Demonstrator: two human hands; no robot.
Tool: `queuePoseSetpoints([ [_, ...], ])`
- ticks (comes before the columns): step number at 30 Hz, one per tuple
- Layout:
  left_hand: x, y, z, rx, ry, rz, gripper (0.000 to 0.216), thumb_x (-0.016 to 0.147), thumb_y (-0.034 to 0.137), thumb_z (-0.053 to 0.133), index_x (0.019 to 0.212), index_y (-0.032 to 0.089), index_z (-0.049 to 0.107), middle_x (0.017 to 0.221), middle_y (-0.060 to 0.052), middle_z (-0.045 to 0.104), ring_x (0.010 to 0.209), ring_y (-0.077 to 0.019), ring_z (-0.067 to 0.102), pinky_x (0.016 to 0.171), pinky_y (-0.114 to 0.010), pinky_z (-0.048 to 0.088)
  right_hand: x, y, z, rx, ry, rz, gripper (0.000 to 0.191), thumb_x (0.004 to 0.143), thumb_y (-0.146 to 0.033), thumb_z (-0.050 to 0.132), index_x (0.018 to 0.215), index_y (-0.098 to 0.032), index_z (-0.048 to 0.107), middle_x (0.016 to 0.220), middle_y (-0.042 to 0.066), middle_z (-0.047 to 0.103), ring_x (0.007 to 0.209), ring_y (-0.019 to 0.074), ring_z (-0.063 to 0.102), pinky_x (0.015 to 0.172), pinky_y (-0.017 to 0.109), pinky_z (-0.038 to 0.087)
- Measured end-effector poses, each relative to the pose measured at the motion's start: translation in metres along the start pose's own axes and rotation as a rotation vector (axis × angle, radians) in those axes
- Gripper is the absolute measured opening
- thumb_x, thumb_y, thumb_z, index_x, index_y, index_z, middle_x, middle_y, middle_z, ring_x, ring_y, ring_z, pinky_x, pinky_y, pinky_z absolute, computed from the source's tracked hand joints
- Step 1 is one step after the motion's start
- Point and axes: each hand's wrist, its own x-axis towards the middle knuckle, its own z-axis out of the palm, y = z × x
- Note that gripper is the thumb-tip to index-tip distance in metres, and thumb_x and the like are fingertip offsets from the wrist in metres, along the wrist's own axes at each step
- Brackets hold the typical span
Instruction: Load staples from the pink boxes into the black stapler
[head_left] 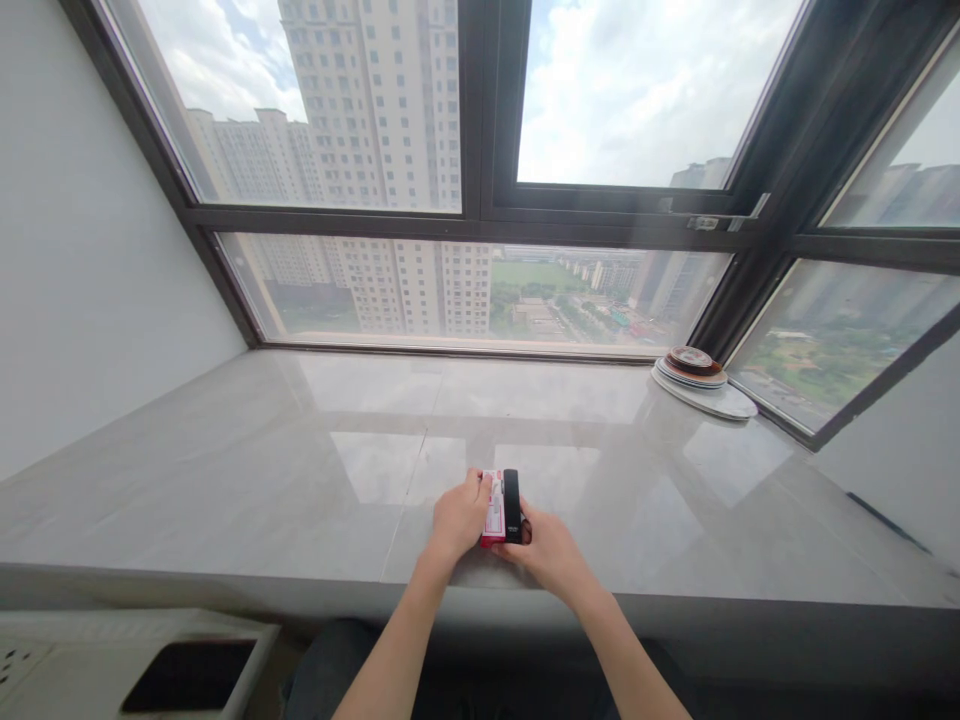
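Observation:
Both hands meet over the front of a pale marble sill (300, 470). My left hand (457, 517) is closed around a small red and white box (493, 508), held upright. My right hand (547, 548) grips a slim black bar-shaped object (511, 505) that stands right against the box's right side. The fingers of both hands are wrapped round these two things, and their lower ends are hidden.
A stack of plates (701, 380) sits at the sill's far right corner by the window. Dark-framed windows (480, 215) close off the back and right. A white wall (90, 250) bounds the left. A white appliance (127, 660) lies below the sill at bottom left.

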Motion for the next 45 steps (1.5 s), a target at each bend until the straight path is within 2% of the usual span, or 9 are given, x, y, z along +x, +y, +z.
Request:
queuePoseSetpoints([
  [5,0.011,0.046,0.029,0.025,-0.031,0.007,0.047,0.106,0.049,0.018,0.125,0.020,0.050,0.102,-0.014,0.073,0.100,-0.0291,0.070,0.084,-0.036,0.045,-0.006,0.022,-0.044,-0.021,-0.032,0.059,0.061,0.072,-0.038,0.076,0.129,-0.022,0.063,0.074,-0.003,0.067,0.065,0.0162,0.056,0.064,0.024,0.042],
  [16,0.041,0.220,0.123,-0.110,-0.154,0.161,0.052,0.105,0.044,0.021,0.133,0.008,0.045,0.112,-0.026,0.069,0.107,-0.0335,0.069,0.085,-0.042,0.047,-0.036,0.115,-0.207,0.041,0.013,0.340,0.058,0.061,-0.046,0.082,0.108,-0.013,0.072,0.078,0.003,0.071,0.070,0.0194,0.061,0.065,0.027,0.047],
  [24,0.044,0.258,0.131,-0.176,-0.208,0.241,0.059,0.105,0.046,0.018,0.137,0.003,0.046,0.116,-0.032,0.066,0.109,-0.0360,0.067,0.088,-0.046,0.047,-0.043,0.141,-0.245,0.046,0.022,0.406,0.076,0.062,-0.048,0.081,0.127,-0.013,0.065,0.074,0.000,0.069,0.065,0.0158,0.059,0.063,0.025,0.045],
  [28,0.033,0.236,0.120,-0.173,-0.218,0.327,0.064,0.106,0.047,0.015,0.149,0.003,0.034,0.118,-0.030,0.065,0.111,-0.0345,0.066,0.090,-0.046,0.047,-0.063,0.144,-0.254,-0.046,0.149,0.417,0.108,0.065,-0.044,0.082,0.156,-0.011,0.034,0.062,-0.007,0.059,0.057,0.0150,0.054,0.060,0.026,0.044],
  [31,0.014,0.195,0.102,-0.165,-0.246,0.486,0.051,0.104,0.041,0.035,0.147,0.016,0.044,0.129,-0.020,0.062,0.123,-0.0290,0.058,0.103,-0.042,0.043,-0.080,0.131,-0.248,-0.184,0.338,0.349,0.103,0.077,-0.051,0.073,0.159,-0.009,0.027,0.061,-0.008,0.054,0.057,0.0148,0.052,0.061,0.027,0.043],
  [36,-0.014,0.092,0.061,-0.058,-0.191,0.782,0.044,0.101,0.043,0.045,0.144,0.034,0.052,0.153,-0.004,0.047,0.137,-0.0241,0.045,0.118,-0.042,0.033,-0.071,0.076,-0.162,-0.217,0.307,0.187,0.068,0.094,-0.058,0.051,0.150,-0.021,0.048,0.081,0.001,0.068,0.072,0.0186,0.061,0.070,0.030,0.049],
  [38,-0.017,0.046,0.045,0.067,-0.094,0.713,0.051,0.102,0.049,0.040,0.151,0.036,0.042,0.163,-0.001,0.035,0.144,-0.0251,0.039,0.122,-0.047,0.026,-0.054,0.054,-0.115,-0.251,0.094,0.044,0.065,0.095,-0.057,0.049,0.154,-0.029,0.043,0.128,0.007,0.066,0.115,0.0243,0.060,0.095,0.035,0.048],
  [40,-0.016,0.002,0.028,0.187,-0.034,0.602,0.057,0.102,0.055,0.036,0.156,0.037,0.033,0.166,0.001,0.028,0.151,-0.0265,0.028,0.122,-0.049,0.023,-0.034,0.040,-0.076,-0.410,-0.088,-0.023,0.075,0.090,-0.062,0.057,0.157,-0.034,0.037,0.161,0.003,0.037,0.149,0.0315,0.028,0.120,0.046,0.025],
  [45,-0.018,-0.068,-0.001,0.367,0.134,0.273,0.063,0.102,0.056,0.031,0.159,0.031,0.028,0.167,-0.001,0.021,0.156,-0.0292,0.015,0.124,-0.052,0.018,0.000,0.029,-0.030,-0.676,0.009,0.104,0.065,0.100,-0.061,0.034,0.160,-0.037,0.025,0.169,-0.005,0.012,0.156,0.0302,0.000,0.123,0.054,-0.003],
])
